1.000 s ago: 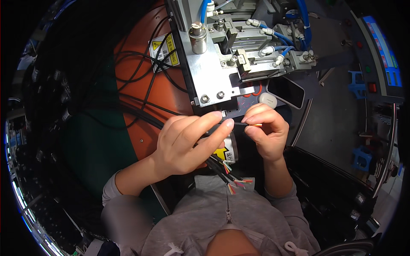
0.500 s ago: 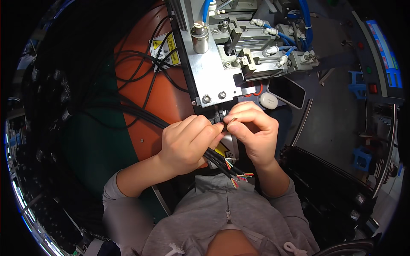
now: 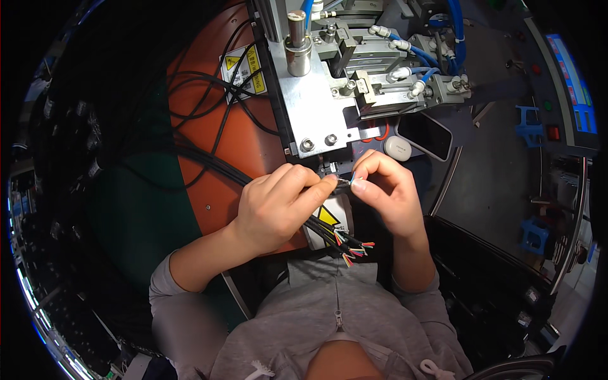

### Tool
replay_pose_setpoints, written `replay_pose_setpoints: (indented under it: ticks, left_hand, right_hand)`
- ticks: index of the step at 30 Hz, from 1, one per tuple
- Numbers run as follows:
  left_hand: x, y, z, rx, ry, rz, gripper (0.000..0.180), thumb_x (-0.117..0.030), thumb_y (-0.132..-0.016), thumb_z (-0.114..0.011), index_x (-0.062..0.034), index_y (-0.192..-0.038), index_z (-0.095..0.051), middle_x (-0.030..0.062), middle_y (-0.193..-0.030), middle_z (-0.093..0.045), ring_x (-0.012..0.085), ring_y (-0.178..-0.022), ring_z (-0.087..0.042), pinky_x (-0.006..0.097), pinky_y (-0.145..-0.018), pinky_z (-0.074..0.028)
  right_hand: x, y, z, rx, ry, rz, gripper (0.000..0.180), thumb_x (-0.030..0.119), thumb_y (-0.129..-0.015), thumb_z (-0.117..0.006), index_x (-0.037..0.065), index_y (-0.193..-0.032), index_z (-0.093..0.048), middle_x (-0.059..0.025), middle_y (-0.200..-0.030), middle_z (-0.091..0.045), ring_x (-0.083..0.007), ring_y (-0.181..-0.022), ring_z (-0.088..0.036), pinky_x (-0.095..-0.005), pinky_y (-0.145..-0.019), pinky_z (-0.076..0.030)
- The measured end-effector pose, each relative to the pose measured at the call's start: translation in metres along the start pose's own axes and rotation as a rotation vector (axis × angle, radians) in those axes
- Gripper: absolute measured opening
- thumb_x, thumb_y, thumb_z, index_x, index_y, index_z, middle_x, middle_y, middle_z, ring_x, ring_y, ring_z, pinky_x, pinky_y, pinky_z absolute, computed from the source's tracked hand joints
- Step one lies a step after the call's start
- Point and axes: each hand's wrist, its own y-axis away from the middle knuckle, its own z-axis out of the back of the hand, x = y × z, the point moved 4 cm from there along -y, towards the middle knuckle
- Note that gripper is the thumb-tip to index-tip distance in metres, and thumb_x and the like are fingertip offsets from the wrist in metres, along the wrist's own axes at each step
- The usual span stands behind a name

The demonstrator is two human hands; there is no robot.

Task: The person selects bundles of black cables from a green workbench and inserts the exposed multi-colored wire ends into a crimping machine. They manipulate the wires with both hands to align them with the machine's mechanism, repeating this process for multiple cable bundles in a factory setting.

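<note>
My left hand (image 3: 275, 201) is closed in front of the metal fixture, its thumb and forefinger pinching a cable end. From those fingertips thin wires (image 3: 343, 182), whitish and blue, reach across to my right hand (image 3: 391, 193), whose thumb and forefinger pinch their tips. Several black cables (image 3: 218, 166) run in from the left and pass under my left hand. Their cut ends (image 3: 353, 249), with red, white, green and other coloured wires fanned out, stick out below it. My palm hides how the cables lie inside the left hand.
Just beyond my hands stands a machine with a metal plate (image 3: 310, 107), pneumatic cylinders and blue hoses (image 3: 430, 60). A phone (image 3: 425, 136) and a white round case (image 3: 398, 148) lie beside it. Loose black cables cross the orange surface (image 3: 190, 76) at left. A screen (image 3: 570, 82) is at far right.
My right hand has drawn slightly right, away from the left fingertips, so wires now show between them. The left thumb and forefinger have stretched forward. A metal pin on the machine has risen.
</note>
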Motion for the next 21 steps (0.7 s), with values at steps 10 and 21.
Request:
replay_pose_setpoints:
  ticks: [10, 21]
  left_hand:
    - [-0.01, 0.003, -0.012, 0.146, -0.32, -0.016, 0.03, -0.005, -0.072, -0.064, -0.0065, -0.101, -0.068, -0.0009, -0.065, -0.04, 0.0097, -0.054, -0.044, 0.023, -0.042, -0.035]
    - [-0.012, 0.002, -0.014, 0.153, -0.325, 0.06, 0.03, -0.004, -0.07, -0.064, -0.0033, -0.099, -0.067, 0.0006, -0.066, -0.04, 0.0103, -0.055, -0.047, 0.024, -0.043, -0.038]
  right_hand:
    - [0.0, -0.01, -0.01, -0.25, 0.754, 0.408, 0.004, 0.0, -0.074, -0.065, 0.0, -0.074, -0.061, -0.0104, -0.072, -0.059, -0.0265, -0.069, -0.055, -0.0345, -0.063, -0.044]
    - [-0.009, -0.01, -0.01, -0.287, 0.725, 0.446, 0.005, 0.001, -0.073, -0.064, 0.001, -0.073, -0.059, -0.0094, -0.07, -0.056, -0.0254, -0.068, -0.052, -0.0333, -0.062, -0.042]
